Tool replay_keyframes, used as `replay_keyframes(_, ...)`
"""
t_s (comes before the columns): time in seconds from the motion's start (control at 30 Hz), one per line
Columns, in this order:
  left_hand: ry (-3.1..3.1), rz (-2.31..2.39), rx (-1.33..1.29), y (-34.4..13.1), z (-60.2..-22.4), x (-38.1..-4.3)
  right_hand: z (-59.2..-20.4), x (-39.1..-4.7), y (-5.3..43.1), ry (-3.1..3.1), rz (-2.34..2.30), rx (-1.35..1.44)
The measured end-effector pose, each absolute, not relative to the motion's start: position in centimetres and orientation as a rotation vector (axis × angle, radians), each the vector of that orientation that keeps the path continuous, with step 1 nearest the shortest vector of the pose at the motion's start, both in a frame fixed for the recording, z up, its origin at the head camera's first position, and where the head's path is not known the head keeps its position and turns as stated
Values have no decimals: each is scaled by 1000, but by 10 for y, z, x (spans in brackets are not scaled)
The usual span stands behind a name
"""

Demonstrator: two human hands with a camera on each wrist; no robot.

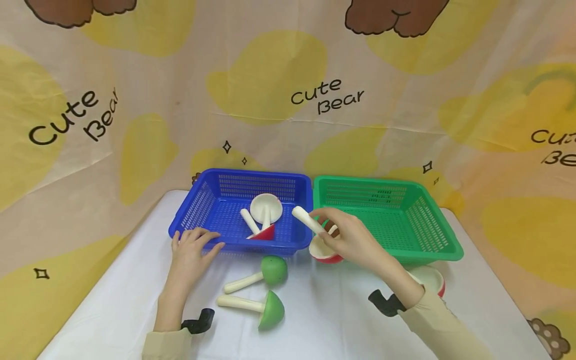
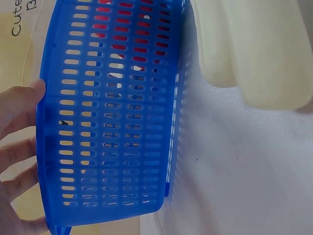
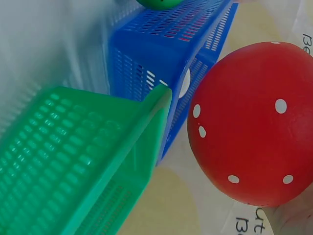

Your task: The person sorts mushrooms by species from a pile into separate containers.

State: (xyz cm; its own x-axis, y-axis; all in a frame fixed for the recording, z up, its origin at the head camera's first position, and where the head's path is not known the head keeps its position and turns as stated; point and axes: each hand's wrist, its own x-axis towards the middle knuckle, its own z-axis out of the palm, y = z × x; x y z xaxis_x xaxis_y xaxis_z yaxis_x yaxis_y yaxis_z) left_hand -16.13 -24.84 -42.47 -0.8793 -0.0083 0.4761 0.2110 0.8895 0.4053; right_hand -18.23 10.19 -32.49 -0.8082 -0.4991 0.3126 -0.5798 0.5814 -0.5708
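By my reckoning the work is partway along. Inside the blue basket (image 1: 252, 246), by the back edge of the table (image 1: 319, 320), I count two pieces in place: a mushroom showing its pale underside (image 1: 256, 211) and a mushroom showing a red cap (image 1: 265, 233). My right hand (image 1: 353, 240) grasps a spotted red mushroom (image 3: 249, 122) by its stem, in front of where the blue basket and the green basket (image 1: 436, 256) meet; I count that one as unfinished, since it lies in neither. My left hand (image 1: 191, 252) rests on the blue basket's front-left corner; whether it clenches the rim I cannot tell. Three more lie outside the baskets: a rear green mushroom (image 1: 274, 270) and a front green mushroom (image 1: 272, 311) between the blue basket and the table's front edge, and a red-edged mushroom (image 1: 430, 278) toward the table's right edge, partly hidden by my forearm.
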Motion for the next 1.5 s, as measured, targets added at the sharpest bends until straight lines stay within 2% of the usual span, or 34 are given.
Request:
replay_keyframes(0.67,-2565,-619,-150,-250,-423,-160,-312,-234,41,-2778,849,994)
replay_keyframes(1.5,-2596,-626,-132,-247,-422,-159,-349,-279,-10,-2999,278,1106)
